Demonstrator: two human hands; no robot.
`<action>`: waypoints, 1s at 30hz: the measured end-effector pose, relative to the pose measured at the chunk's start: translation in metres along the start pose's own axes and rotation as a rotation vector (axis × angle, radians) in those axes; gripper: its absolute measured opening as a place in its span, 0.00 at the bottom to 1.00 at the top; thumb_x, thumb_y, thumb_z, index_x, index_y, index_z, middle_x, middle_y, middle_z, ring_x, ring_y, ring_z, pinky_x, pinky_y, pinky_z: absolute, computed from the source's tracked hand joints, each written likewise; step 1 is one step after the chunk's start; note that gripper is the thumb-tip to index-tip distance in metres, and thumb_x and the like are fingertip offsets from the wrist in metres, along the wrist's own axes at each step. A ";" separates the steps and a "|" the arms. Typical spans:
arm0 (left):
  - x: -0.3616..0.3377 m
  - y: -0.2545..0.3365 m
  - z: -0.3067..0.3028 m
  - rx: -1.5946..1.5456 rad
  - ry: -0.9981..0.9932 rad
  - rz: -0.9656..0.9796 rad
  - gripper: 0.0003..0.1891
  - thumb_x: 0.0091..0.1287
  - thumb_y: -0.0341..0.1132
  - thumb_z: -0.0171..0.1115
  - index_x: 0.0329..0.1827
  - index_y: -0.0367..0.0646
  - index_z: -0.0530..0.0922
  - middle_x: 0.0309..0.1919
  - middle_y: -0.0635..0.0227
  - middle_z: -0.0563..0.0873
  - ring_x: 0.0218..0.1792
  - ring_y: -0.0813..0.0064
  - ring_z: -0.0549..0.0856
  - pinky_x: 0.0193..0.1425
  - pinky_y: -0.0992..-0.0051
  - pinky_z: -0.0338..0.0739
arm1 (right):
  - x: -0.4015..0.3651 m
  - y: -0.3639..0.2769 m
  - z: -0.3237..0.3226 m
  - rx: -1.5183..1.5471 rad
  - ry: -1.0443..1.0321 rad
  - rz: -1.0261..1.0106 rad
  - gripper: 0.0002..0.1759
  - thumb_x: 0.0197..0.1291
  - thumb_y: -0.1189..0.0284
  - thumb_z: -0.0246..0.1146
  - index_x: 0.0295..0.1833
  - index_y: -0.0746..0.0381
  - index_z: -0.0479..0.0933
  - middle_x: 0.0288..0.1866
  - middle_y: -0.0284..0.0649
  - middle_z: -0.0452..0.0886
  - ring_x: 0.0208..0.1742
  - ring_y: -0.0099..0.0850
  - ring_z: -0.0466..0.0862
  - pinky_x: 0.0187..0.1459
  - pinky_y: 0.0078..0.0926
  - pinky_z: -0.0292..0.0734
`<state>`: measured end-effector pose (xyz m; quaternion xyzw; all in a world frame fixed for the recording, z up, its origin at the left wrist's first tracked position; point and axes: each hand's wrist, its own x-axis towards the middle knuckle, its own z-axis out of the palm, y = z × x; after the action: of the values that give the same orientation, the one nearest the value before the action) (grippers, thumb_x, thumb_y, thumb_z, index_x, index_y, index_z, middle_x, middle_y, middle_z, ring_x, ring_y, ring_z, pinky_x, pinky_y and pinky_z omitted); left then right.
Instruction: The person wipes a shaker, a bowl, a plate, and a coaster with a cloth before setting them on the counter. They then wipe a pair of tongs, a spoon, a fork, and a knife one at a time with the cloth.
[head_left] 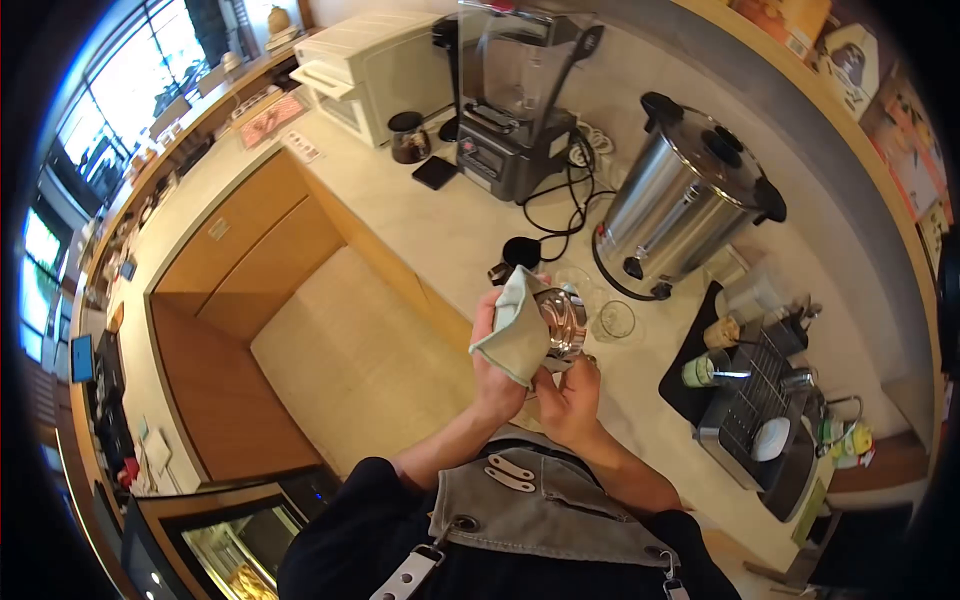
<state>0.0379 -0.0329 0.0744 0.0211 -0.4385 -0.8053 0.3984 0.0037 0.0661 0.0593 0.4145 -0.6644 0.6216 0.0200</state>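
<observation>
My left hand (496,385) is closed around a pale green cloth (512,325), which is pressed against a shiny metal pitcher (564,322). Below the pitcher, my right hand (570,400) grips its lower side. The cloth hides part of the pitcher and some of my left fingers. Just beyond my hands stands a dark cup (521,252) on the counter. To the right of the pitcher is a clear glass (614,320), with more clear glassware partly hidden behind the pitcher.
A blender (515,130) with trailing black cables and a large steel urn (690,200) stand along the wall. At right, a drip tray rack (760,380) holds cups and tools. A small coffee pot (408,138) sits beside a white oven (375,75).
</observation>
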 end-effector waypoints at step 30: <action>0.013 -0.038 0.046 0.230 -0.241 0.282 0.25 0.67 0.34 0.67 0.61 0.39 0.65 0.64 0.50 0.77 0.68 0.56 0.74 0.77 0.54 0.60 | 0.018 -0.004 -0.040 0.636 0.373 0.319 0.19 0.77 0.61 0.54 0.53 0.68 0.79 0.45 0.37 0.86 0.41 0.24 0.85 0.43 0.22 0.79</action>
<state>-0.0120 0.0016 0.0788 -0.0914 -0.5705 -0.6831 0.4468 -0.0253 0.0907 0.0812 0.1719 -0.4799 0.8560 -0.0857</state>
